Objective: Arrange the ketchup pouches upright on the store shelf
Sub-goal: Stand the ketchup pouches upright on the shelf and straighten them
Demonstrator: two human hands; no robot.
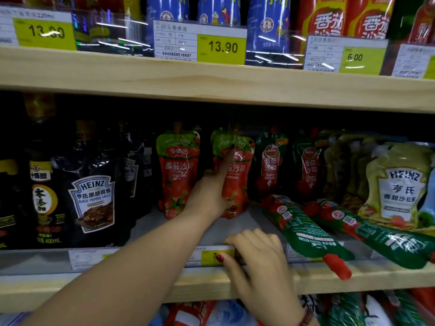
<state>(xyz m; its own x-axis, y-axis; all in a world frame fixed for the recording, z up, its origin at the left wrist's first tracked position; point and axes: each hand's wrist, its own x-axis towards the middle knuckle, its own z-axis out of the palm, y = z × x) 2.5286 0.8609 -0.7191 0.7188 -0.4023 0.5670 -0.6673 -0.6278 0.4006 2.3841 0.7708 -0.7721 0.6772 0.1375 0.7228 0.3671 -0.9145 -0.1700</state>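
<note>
On the middle shelf (164,228) two red ketchup pouches with green tops stand side by side. My left hand (211,191) grips the right pouch (237,182), index finger stretched up its front and thumb at its base. The left pouch (179,170) stands upright and untouched. To the right, two long green-and-red ketchup pouches lie flat, caps toward me: one (308,234) overhangs the shelf's front edge, the other (388,238) lies beside it. My right hand (259,257) rests on the shelf's front edge over a yellow price tag and holds nothing.
Darker green ketchup pouches (270,165) stand behind the fallen ones. Heinz black pepper sauce pouches (94,198) and dark bottles fill the left, yellow-green Heinz salad dressing pouches (400,184) the right. A wooden shelf board (211,83) with price tags hangs close overhead.
</note>
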